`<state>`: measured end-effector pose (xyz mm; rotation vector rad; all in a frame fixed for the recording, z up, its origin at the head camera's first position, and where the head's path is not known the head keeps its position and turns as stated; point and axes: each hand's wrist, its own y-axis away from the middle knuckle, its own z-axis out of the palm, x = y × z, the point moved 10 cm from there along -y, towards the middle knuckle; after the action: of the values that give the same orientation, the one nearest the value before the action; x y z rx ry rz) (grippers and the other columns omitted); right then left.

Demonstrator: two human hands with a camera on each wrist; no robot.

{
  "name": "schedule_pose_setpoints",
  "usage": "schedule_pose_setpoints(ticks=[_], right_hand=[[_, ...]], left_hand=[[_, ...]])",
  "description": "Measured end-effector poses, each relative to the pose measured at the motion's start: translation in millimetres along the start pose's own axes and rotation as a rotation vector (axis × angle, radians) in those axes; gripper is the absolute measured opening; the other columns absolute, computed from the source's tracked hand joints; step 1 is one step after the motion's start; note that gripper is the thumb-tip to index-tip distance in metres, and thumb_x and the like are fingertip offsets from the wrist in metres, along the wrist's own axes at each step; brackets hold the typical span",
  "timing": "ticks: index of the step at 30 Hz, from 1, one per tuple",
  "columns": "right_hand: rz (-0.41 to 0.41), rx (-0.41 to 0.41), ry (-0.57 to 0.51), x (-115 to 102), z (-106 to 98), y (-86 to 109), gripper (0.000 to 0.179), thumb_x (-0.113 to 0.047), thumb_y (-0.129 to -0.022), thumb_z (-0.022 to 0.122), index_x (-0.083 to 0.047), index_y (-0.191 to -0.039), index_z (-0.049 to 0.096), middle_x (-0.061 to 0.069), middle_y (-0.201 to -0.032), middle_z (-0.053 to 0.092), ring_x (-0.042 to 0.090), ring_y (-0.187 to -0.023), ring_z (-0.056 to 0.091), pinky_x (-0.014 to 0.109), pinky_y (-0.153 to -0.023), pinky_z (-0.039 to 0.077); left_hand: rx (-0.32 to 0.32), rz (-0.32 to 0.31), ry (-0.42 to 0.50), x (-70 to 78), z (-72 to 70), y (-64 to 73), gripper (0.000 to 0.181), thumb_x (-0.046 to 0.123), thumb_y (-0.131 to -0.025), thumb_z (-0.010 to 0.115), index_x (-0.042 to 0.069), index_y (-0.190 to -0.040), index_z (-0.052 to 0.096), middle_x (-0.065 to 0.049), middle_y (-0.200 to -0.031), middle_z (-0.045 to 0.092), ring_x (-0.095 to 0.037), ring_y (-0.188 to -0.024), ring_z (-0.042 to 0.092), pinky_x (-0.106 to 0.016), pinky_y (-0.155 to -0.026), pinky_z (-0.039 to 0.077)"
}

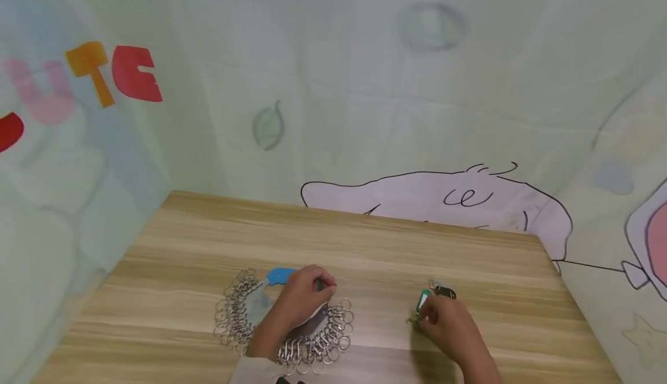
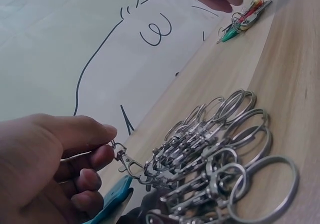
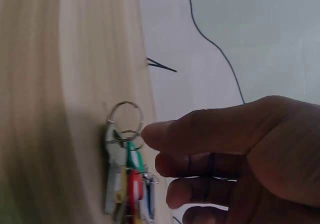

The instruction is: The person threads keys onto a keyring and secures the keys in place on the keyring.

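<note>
My left hand [image 1: 304, 294] pinches the small ring end of a silver swivel clasp [image 2: 127, 163] between thumb and forefinger. Below it, many silver clasps with split rings [image 2: 245, 134] fan out around a shiny plate-like item, partly hidden by the hand. A blue piece [image 1: 279, 275] sticks out at its far edge. My right hand [image 1: 448, 320], its fingers loosely bent, hovers beside a bunch of keys [image 3: 120, 184] with coloured tags. In the left wrist view a gap shows between this hand and the keys. A green tag [image 1: 423, 301] shows by its fingertips.
The wooden table [image 1: 224, 216] meets a pale printed curtain [image 1: 354, 112] at its back and left edges. A black tag [image 1: 445, 292] with a metal clip lies just beyond the right hand.
</note>
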<state>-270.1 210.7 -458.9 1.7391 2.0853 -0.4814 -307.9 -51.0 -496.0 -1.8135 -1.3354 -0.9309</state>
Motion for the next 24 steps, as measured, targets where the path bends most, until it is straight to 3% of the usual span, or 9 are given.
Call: schedule_pose_setpoints(ticks=[8, 14, 20, 24], right_hand=[[0.033, 0.012, 0.051, 9, 11, -3.4, 0.025, 0.001, -0.072, 0.084, -0.015, -0.073, 0.065, -0.005, -0.069, 0.056, 0.012, -0.063, 0.051, 0.034, -0.056, 0.046], [0.046, 0.038, 0.044, 10, 6, -1.4, 0.023, -0.001, -0.075, 0.083, -0.016, -0.075, 0.065, -0.008, -0.069, 0.056, 0.011, -0.064, 0.052, 0.035, -0.056, 0.046], [0.031, 0.075, -0.050, 1, -16, 1.8, 0.019, 0.001, -0.080, 0.080, -0.012, -0.080, 0.067, -0.006, -0.081, 0.057, 0.011, -0.069, 0.051, 0.029, -0.060, 0.046], [-0.079, 0.187, -0.161, -15, -45, 4.3, 0.025, 0.005, -0.080, 0.080, -0.015, -0.080, 0.066, -0.004, -0.087, 0.055, 0.012, -0.071, 0.051, 0.028, -0.060, 0.046]], left_hand=[[-0.006, -0.003, 0.002, 0.9, -2.0, 0.5, 0.004, 0.012, -0.091, 0.074, 0.013, -0.094, 0.071, 0.008, -0.087, 0.060, -0.014, -0.070, 0.051, -0.028, -0.060, 0.046], [-0.005, -0.006, 0.017, -1.1, -0.1, 1.4, 0.004, 0.012, -0.091, 0.074, 0.013, -0.094, 0.070, 0.007, -0.085, 0.060, -0.013, -0.069, 0.052, -0.028, -0.059, 0.046], [-0.023, -0.013, 0.034, -2.0, 2.2, 0.0, 0.004, 0.013, -0.091, 0.074, 0.014, -0.094, 0.070, 0.007, -0.083, 0.059, -0.014, -0.069, 0.052, -0.028, -0.058, 0.046], [-0.032, -0.008, 0.049, -2.9, 3.9, 1.0, 0.004, 0.014, -0.091, 0.074, 0.013, -0.093, 0.070, 0.007, -0.083, 0.060, -0.014, -0.069, 0.052, -0.029, -0.059, 0.046]])
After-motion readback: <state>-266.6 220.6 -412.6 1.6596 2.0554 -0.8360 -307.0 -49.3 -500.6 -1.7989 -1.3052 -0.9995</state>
